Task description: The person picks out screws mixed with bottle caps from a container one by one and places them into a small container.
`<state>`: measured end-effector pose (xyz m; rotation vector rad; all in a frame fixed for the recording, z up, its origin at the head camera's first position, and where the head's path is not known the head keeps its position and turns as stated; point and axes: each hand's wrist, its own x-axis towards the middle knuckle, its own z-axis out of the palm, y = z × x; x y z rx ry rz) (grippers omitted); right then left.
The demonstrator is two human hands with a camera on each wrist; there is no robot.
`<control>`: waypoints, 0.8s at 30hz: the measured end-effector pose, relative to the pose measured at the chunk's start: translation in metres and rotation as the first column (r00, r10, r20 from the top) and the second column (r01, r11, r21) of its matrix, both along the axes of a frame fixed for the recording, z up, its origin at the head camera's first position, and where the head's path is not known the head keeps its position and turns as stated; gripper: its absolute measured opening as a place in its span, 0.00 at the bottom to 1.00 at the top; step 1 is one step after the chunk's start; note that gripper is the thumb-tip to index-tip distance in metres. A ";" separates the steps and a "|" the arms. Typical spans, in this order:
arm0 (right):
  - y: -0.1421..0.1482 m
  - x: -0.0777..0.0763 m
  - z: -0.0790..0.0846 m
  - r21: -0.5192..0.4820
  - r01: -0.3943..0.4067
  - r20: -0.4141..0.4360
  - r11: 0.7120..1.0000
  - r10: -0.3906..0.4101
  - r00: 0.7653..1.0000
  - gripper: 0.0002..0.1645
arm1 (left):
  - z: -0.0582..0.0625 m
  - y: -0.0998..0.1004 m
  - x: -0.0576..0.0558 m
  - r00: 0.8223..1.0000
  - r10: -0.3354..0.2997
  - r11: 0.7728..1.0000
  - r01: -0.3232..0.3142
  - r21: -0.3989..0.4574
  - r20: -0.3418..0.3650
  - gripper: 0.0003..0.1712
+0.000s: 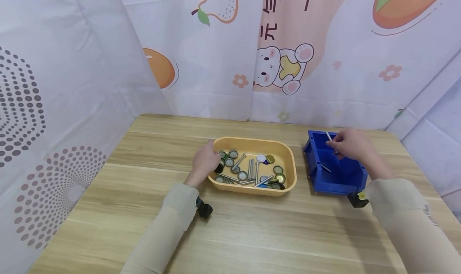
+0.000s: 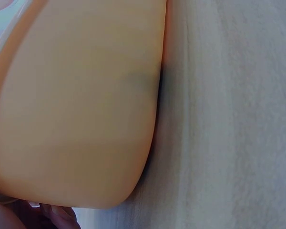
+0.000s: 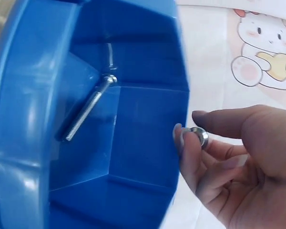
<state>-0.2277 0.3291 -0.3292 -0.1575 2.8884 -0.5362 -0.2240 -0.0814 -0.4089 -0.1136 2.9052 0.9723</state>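
My left hand [image 1: 207, 159] grips the left end of a yellow plastic tray [image 1: 259, 191]. In the left wrist view the tray's outer wall [image 2: 81, 119] fills much of the picture, with curled fingers [image 2: 62, 217] at its lower corner. Bolts [image 1: 251, 169] and crimped bottle caps [image 1: 243, 175] lie mixed in the tray. Over the blue bin [image 1: 338, 188], my right hand [image 1: 351, 144] pinches a metal bolt [image 1: 328, 136]; its round head [image 3: 201, 136] shows in the right wrist view. Another bolt [image 3: 90, 109] lies inside the bin.
The tray and bin stand side by side on a wood-grain table [image 1: 252, 230], a narrow gap between them. A printed curtain [image 1: 212, 66] hangs behind the table, and another sheet [image 1: 72, 66] hangs at the left.
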 end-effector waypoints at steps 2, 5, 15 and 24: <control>-0.001 0.000 -0.003 0.037 -0.010 0.004 0.999 0.010 1.000 0.21 | 0.000 0.000 0.000 1.000 0.001 1.000 -0.001 0.000 0.002 0.28; -0.003 0.001 -0.009 0.063 -0.014 0.004 0.998 0.014 1.000 0.24 | 0.000 0.000 0.000 1.000 0.001 1.000 -0.001 -0.002 0.002 0.28; -0.012 0.002 -0.015 0.050 0.032 0.078 0.998 -0.036 0.996 0.26 | 0.000 -0.001 0.000 1.000 0.009 1.000 -0.009 0.005 -0.002 0.28; -0.017 0.000 -0.006 0.052 -0.011 -0.011 0.999 0.012 1.000 0.26 | -0.001 0.000 0.000 1.000 0.002 1.000 -0.002 0.021 -0.004 0.27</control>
